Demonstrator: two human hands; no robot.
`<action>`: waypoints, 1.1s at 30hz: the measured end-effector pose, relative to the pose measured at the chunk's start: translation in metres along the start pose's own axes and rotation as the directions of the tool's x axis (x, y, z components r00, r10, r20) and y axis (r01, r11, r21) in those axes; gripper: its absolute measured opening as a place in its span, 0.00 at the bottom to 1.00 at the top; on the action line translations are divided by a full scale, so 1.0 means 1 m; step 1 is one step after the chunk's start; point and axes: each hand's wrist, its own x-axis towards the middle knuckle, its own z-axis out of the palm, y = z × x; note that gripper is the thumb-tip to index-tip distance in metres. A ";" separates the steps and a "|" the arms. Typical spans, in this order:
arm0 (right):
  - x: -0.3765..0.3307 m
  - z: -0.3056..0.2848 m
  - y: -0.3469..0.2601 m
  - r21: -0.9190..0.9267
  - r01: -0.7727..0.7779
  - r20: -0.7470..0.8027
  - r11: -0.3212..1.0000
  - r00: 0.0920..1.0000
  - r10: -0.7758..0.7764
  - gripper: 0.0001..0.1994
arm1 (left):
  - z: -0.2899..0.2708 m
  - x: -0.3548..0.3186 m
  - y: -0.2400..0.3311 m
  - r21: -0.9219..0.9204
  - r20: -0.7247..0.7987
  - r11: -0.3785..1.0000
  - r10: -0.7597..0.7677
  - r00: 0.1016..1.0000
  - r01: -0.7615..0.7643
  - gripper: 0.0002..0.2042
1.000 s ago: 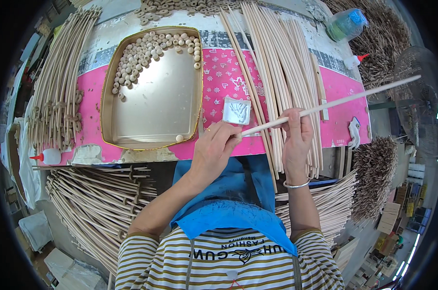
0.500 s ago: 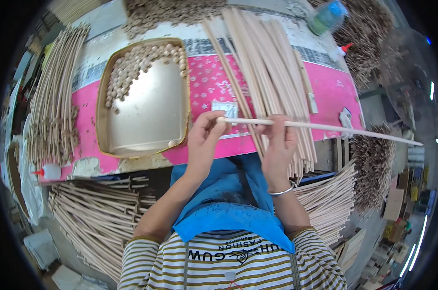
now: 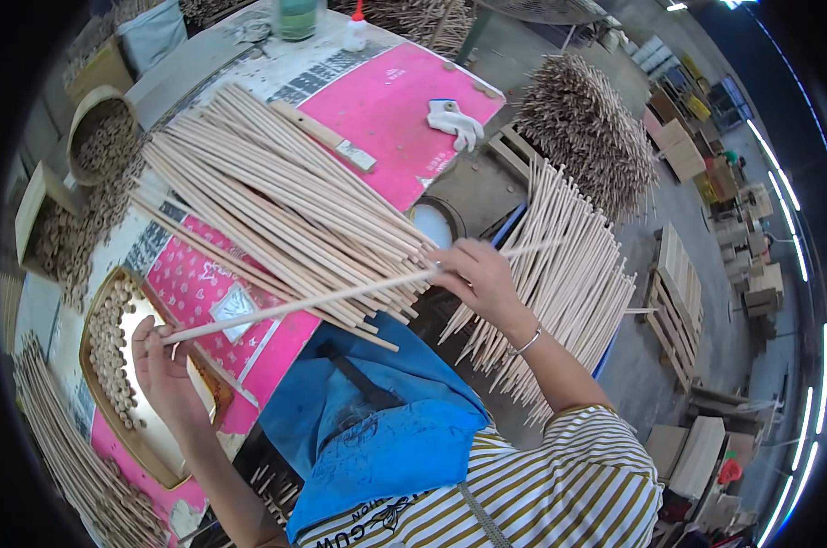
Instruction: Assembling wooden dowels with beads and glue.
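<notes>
A long, pale wooden rod (image 3: pixel 304 302) slants across the front of me, its right end higher in the picture. My left hand (image 3: pixel 165 370) pinches its left end, beside a shallow tray (image 3: pixel 158 447) of round wooden beads (image 3: pixel 110 352). Whether a bead sits on that end is hidden by the fingers. Farther along, my right hand (image 3: pixel 479 279) is closed round the rod, which runs past it over a stack of rods (image 3: pixel 559 283). Under and beyond the held rod, a loose bundle of bare rods (image 3: pixel 285 196) lies on the pink-topped table (image 3: pixel 390 100).
A white glove (image 3: pixel 454 123) lies at the table's right edge. Glue bottle (image 3: pixel 355 32) and green jar (image 3: pixel 297 18) stand at the back. Tipped containers (image 3: pixel 103 137) spill small wooden pieces at far left. Beyond the table are a large rod heap (image 3: pixel 585 132) and pallet (image 3: pixel 676 301).
My view has turned to the right. My right hand has slid along the rod, away from my left hand, and the rod now slants up to the right.
</notes>
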 end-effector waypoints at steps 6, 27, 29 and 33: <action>-0.063 0.031 0.000 0.331 -0.209 0.114 0.920 0.977 0.180 0.07 | 0.039 0.034 -0.007 0.096 0.079 0.993 0.062 0.995 -0.069 0.09; -0.022 0.017 0.138 0.228 -0.390 -0.371 0.892 0.812 0.450 0.10 | 0.071 -0.081 -0.086 0.369 0.358 0.847 -0.509 0.783 0.383 0.21; 0.040 0.047 0.061 0.275 -0.176 -0.231 0.945 0.942 0.243 0.08 | 0.068 -0.089 -0.084 0.362 0.361 0.841 -0.524 0.771 0.402 0.20; 0.101 0.110 -0.025 0.252 -0.113 0.136 0.961 0.987 0.080 0.08 | 0.058 -0.090 -0.055 0.368 0.351 0.843 -0.517 0.781 0.392 0.20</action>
